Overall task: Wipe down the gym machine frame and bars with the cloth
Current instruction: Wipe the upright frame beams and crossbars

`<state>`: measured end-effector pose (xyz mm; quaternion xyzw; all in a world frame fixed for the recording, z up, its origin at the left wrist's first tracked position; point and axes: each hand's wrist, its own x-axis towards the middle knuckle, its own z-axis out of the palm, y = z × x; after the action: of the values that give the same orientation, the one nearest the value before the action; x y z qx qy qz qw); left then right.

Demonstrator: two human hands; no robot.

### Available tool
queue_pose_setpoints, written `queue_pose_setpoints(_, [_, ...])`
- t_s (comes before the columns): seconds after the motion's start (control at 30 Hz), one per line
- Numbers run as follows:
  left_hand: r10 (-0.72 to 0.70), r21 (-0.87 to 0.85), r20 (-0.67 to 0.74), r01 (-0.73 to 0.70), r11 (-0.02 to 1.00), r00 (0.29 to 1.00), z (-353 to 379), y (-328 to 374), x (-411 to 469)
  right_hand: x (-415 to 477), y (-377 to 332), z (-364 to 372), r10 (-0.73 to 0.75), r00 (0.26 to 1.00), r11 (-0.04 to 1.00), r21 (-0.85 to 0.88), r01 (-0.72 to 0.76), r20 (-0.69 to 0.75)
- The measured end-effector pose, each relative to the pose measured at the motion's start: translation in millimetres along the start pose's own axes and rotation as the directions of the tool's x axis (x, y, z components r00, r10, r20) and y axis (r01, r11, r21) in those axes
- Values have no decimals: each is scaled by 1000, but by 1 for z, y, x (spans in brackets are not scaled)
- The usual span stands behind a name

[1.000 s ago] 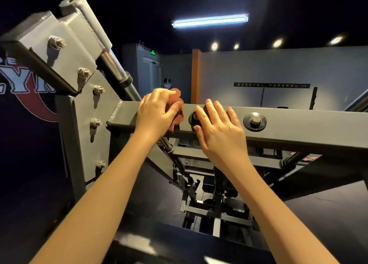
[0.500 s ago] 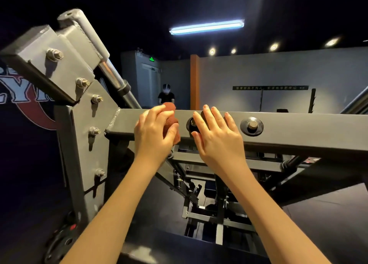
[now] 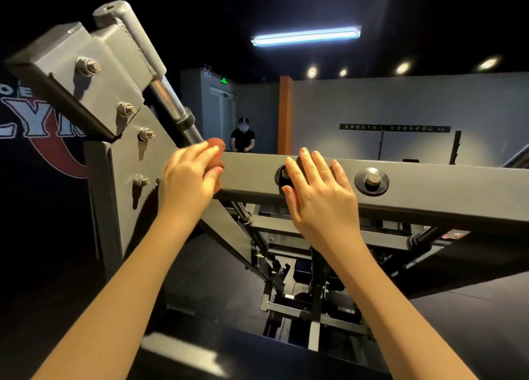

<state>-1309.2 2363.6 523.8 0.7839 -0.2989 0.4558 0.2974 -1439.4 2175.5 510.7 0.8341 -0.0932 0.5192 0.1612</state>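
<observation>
The grey painted steel crossbeam (image 3: pixel 429 179) of the gym machine still carries the right hand (image 3: pixel 320 196), flat on its face with the fingers straight. The left hand (image 3: pixel 187 179), fingers curled round the small rust-red cloth (image 3: pixel 215 147), has slid away from the right hand toward the beam's left end. The wipe is probably finishing that stretch, near the upright.

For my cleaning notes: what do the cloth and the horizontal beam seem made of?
The cloth: reddish-brown, soft-looking fabric; it bunches in the left hand. The horizontal beam: probably steel, matt grey paint, given its bolts and dull sheen.
</observation>
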Motion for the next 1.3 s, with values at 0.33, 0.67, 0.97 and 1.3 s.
queue_pose_setpoints(0.33, [-17,-119,80,26,993,997,-1,-12,-2,-1,0,1,8,1000,1000,3,-8,4])
queue_pose_setpoints(0.67, [64,-151,98,-49,987,993,2,1,-5,-1,-1,-1,11,1000,1000,10,-11,1])
queue_pose_setpoints(0.97, [151,-245,94,-124,962,984,17,51,-9,0,-2,-1,20,1000,1000,5,-20,21])
queue_pose_setpoints(1.3, [258,-364,155,-188,912,953,12,62,-17,-1,-3,-2,41,999,999,3,-41,4])
